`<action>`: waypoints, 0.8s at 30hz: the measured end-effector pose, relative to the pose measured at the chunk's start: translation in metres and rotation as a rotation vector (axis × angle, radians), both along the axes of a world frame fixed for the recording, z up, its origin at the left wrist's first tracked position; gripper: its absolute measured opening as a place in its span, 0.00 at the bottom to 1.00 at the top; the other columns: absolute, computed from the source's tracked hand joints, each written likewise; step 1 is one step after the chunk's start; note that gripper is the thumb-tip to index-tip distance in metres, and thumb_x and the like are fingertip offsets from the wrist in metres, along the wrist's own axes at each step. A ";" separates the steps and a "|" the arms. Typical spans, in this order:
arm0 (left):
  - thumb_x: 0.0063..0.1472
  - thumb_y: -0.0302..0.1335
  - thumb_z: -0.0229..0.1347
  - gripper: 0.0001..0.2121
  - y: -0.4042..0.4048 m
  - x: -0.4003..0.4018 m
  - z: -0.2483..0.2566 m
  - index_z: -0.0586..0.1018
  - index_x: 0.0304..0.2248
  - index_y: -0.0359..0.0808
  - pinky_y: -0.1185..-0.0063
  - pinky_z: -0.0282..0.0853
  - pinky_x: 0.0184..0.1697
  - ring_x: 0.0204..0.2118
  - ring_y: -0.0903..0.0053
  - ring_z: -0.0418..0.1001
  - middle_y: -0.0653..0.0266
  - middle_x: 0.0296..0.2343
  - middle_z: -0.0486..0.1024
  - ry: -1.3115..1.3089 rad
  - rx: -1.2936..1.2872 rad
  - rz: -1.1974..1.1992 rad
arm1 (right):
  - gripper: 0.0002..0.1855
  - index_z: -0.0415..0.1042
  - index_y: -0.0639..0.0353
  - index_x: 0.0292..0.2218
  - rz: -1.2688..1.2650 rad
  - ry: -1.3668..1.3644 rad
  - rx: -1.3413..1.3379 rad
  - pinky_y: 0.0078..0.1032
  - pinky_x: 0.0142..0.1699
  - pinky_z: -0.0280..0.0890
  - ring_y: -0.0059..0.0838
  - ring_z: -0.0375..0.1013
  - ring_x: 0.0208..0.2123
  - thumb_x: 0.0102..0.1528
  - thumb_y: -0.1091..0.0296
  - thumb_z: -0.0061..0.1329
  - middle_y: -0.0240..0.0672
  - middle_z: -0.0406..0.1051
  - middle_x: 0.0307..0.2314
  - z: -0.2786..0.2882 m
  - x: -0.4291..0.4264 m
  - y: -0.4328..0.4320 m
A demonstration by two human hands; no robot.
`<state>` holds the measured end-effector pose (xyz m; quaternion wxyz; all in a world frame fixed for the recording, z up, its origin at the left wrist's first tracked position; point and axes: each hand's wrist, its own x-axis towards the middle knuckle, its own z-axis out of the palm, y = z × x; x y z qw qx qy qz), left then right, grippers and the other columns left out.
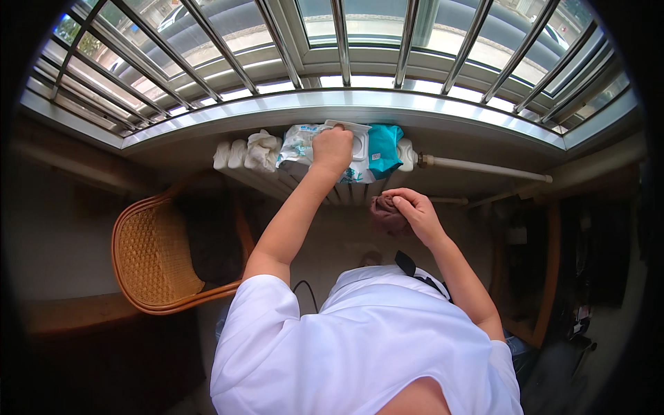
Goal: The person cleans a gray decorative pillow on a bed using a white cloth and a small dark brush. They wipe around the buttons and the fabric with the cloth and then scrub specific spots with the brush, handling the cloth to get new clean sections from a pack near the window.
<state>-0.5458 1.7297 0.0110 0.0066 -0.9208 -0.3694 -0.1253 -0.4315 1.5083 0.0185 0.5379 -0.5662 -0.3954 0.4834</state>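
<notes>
A white and teal soft pack of wet wipes (384, 150) lies on top of a white column radiator (236, 154). Its white plastic lid (353, 126) is raised on the far side. My left hand (333, 148) is closed over the middle of the pack, beside the lid's opening; its fingertips are hidden under the hand. A crumpled brown cloth (390, 215) hangs from my right hand (417, 212), pinched between thumb and fingers in front of the radiator's right end. Left of the pack, a crumpled white cloth or tissue (263, 150) rests on the radiator.
Metal window bars (340, 46) rise behind a sill (342, 98) above the radiator. A pipe (482, 168) runs right from it. A woven rattan chair (153, 254) stands at left. Dark furniture with a wooden edge (550, 280) is at right.
</notes>
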 end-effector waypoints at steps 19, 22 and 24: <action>0.47 0.34 0.58 0.10 0.061 -0.062 0.009 0.81 0.27 0.36 0.79 0.68 0.33 0.26 0.76 0.75 0.63 0.22 0.78 -0.611 -0.731 0.068 | 0.14 0.78 0.41 0.38 0.170 -1.037 -0.270 0.32 0.41 0.68 0.38 0.74 0.37 0.52 0.59 0.42 0.35 0.75 0.32 0.017 -0.002 0.141; 0.47 0.33 0.60 0.11 0.064 -0.067 0.003 0.80 0.26 0.33 0.81 0.68 0.32 0.25 0.80 0.74 0.64 0.21 0.78 -0.714 -0.892 0.050 | 0.15 0.79 0.43 0.37 0.167 -1.094 -0.353 0.32 0.42 0.68 0.38 0.74 0.38 0.48 0.66 0.45 0.38 0.75 0.35 0.014 -0.007 0.159; 0.47 0.34 0.59 0.11 0.063 -0.069 0.002 0.80 0.27 0.34 0.81 0.68 0.32 0.25 0.79 0.74 0.64 0.21 0.78 -0.680 -0.807 0.068 | 0.14 0.79 0.43 0.36 0.148 -1.094 -0.351 0.32 0.42 0.68 0.39 0.74 0.38 0.47 0.66 0.45 0.38 0.75 0.34 0.008 -0.007 0.166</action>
